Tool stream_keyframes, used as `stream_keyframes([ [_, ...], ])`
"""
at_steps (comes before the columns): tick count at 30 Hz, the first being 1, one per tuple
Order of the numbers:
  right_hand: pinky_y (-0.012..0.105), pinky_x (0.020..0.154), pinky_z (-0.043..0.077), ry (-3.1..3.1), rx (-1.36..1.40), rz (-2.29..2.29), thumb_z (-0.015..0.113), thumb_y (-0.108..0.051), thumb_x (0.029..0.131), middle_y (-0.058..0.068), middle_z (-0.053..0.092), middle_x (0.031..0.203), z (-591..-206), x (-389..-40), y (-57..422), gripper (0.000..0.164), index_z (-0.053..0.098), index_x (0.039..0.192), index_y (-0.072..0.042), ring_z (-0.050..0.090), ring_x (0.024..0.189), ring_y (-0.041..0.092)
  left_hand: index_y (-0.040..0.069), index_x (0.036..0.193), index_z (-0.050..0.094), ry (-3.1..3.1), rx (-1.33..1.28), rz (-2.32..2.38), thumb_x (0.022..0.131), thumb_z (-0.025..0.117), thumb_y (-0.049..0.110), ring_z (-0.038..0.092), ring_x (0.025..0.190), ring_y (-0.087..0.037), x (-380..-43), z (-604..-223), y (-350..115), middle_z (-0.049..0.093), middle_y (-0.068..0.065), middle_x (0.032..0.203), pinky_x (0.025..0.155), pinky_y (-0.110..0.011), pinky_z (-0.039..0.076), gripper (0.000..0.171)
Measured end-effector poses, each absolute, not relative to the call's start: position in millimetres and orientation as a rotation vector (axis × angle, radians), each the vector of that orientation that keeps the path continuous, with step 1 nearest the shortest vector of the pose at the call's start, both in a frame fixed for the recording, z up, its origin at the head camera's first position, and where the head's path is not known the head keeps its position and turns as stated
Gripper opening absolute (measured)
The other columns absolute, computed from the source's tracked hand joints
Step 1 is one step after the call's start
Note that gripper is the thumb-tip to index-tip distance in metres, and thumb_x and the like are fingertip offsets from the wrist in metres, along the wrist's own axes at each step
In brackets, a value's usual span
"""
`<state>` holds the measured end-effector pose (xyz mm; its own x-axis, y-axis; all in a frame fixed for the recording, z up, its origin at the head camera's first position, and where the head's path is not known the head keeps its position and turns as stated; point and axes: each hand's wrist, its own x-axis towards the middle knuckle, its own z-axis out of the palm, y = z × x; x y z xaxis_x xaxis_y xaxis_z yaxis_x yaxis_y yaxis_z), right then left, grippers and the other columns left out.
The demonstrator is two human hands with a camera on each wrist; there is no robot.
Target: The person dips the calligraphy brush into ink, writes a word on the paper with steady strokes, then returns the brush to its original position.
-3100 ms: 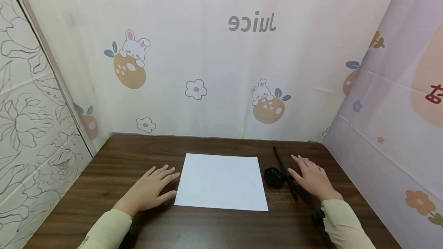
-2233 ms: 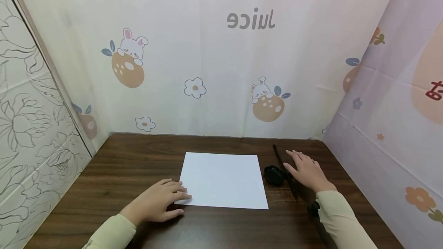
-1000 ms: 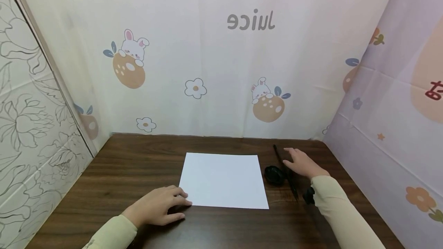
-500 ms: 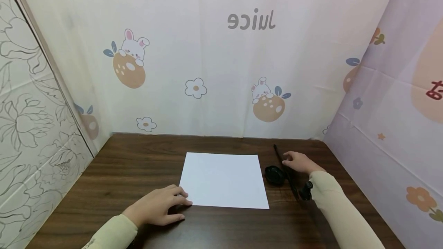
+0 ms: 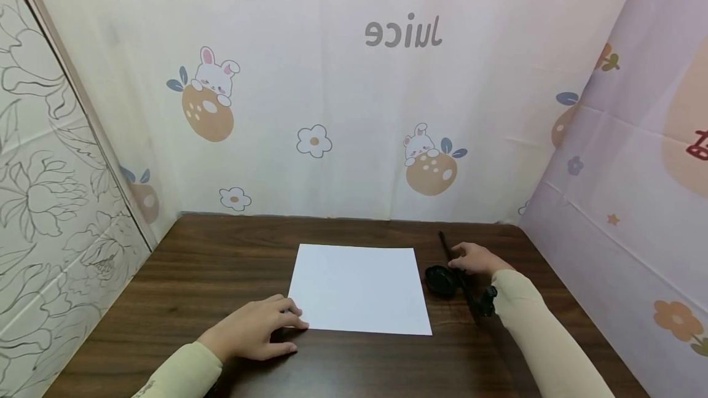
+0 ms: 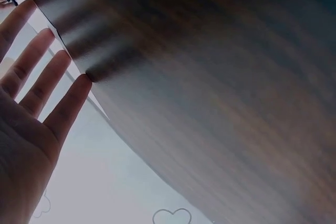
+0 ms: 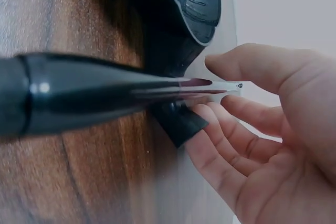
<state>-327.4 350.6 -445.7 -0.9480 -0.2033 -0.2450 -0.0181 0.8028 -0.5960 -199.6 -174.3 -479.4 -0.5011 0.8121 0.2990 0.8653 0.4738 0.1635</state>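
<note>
A blank sheet of white paper (image 5: 359,290) lies on the dark wooden table. My left hand (image 5: 251,328) rests with fingertips on the paper's lower left corner; in the left wrist view its fingers (image 6: 55,72) look straight and spread. My right hand (image 5: 477,258) pinches the black shaft of a calligraphy brush (image 5: 446,247) between thumb and fingers. Close to the right wrist camera, the thick glossy end of the brush (image 7: 79,93) points at the lens. A black ink dish (image 5: 440,281) sits just left of the brush, with a black extension under the shaft.
The wooden table (image 5: 221,244) ends at a printed curtain (image 5: 332,78) along the back. More cloth (image 5: 625,220) hangs close on the right, and a floral panel (image 5: 55,201) stands at the left.
My left hand has slid from beside the paper onto its lower left corner. The right hand has moved left to the brush, and its spread fingers have closed on the shaft.
</note>
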Motion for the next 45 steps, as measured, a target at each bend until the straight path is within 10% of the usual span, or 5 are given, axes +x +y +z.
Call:
stream_keyframes([
  [45,0.052,0.078,0.055,2.889,-0.163,-1.141,0.059,-0.026,0.102,0.017,0.062,0.100,-403,-311,343,0.062,0.031,0.149,0.003,0.069,0.077,0.031,0.020,0.116,0.070,-2.520,-1.515,-0.406,0.088,0.075,0.035,0.058,0.107,-0.011,-201,-477,-172,0.059,0.000,0.121,0.082,-0.029,0.053,0.032],
])
